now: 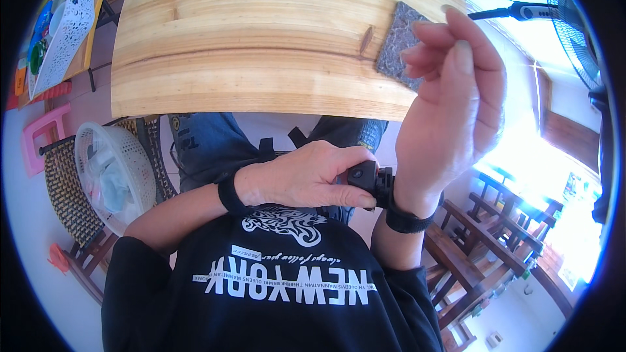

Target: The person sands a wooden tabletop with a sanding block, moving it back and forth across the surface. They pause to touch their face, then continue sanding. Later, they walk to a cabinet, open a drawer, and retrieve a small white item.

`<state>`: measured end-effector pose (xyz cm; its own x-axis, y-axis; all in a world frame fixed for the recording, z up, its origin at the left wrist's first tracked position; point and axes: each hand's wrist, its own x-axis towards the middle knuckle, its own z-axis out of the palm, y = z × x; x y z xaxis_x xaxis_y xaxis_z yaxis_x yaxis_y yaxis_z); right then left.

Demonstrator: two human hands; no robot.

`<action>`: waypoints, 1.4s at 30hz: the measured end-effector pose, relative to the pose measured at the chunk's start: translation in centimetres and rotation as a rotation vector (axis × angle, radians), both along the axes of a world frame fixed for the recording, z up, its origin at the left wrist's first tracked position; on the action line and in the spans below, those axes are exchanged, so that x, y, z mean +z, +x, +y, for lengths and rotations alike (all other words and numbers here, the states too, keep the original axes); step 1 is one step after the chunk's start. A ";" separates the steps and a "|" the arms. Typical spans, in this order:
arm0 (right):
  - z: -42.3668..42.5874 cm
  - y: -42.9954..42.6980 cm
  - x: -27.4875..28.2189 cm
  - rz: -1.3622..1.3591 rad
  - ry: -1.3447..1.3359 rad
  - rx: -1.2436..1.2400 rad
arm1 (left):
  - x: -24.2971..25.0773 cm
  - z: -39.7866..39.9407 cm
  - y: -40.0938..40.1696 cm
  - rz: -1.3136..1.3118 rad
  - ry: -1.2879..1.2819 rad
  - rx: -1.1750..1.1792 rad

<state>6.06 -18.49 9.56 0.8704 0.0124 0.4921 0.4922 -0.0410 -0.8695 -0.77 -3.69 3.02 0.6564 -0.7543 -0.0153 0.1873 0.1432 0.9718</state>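
My left hand (308, 176) reaches across my body and grips a small black camera (362, 176) between thumb and fingers. The camera sits on the inner side of a black strap (410, 219) around my right wrist. My right hand (450, 88) is raised over the table's right front corner. Its fingers are loosely curled and nothing is in them. Partly hidden behind those fingers, a square grey fibrous pad (396, 44) lies flat on the wooden table (254, 34). Another black strap (231, 196) circles my left wrist.
At left stands a white plastic basket (68, 34) of goods on a side table. Below it are a pink stool (46, 139) and a woven chair (73, 190) bearing a perforated plastic basin (122, 176). A fan (572, 24) and wooden furniture (479, 249) are at right.
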 end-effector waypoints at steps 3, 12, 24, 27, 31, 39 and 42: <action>0.6 -0.3 0.1 -0.086 -0.201 -0.060 | -0.3 0.0 -0.2 0.028 0.006 -0.007; 1.1 -1.0 0.3 0.065 -0.037 0.110 | -1.0 -0.3 -0.5 0.044 0.001 -0.031; -2.6 1.7 -1.1 0.196 0.024 0.017 | -2.2 -0.9 -1.3 -0.117 0.098 0.040; -4.7 3.0 -1.7 0.146 -0.540 -0.255 | -2.6 -0.6 -1.5 -0.187 0.143 0.088; -7.0 4.4 -4.3 0.172 -1.024 -0.361 | -2.6 0.1 -1.2 -0.116 0.194 0.197; -8.1 3.8 -8.4 0.259 -1.338 -0.306 | -2.2 1.5 -0.7 -0.136 0.328 0.229; -8.0 3.6 -8.4 0.207 -1.448 -0.309 | -2.4 1.8 -0.7 -0.196 0.339 0.285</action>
